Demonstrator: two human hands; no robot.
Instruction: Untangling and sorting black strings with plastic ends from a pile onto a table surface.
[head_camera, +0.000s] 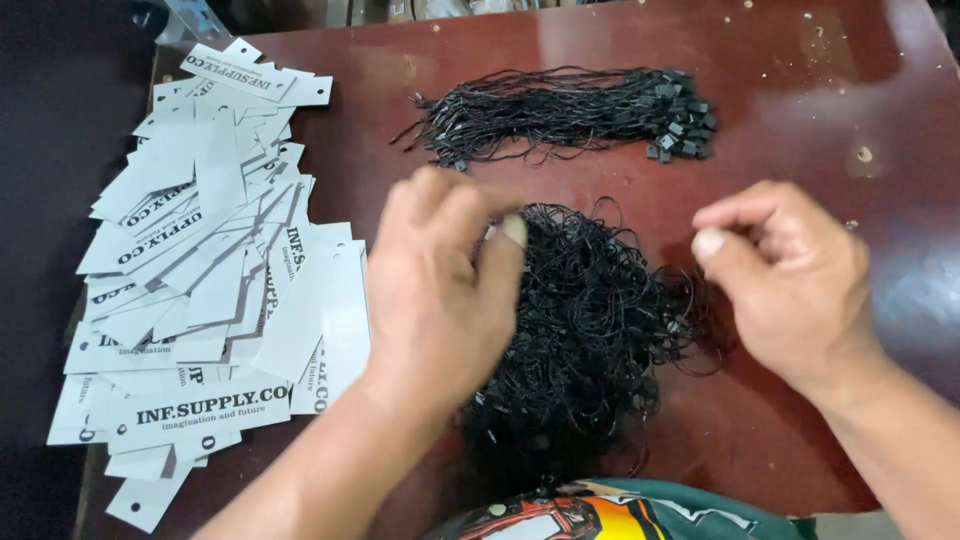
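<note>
Near the tabletop's (800, 60) front edge, a tangled heap of black tag strings (585, 340) is lying between both hands; the left hand (440, 290) and right hand (785, 275) are pinching fingertips over it, what they are gripping too blurred to tell. White hang tags (210, 270) are covering the left side, a straight string bundle (560, 115) lying toward the far edge.
</note>
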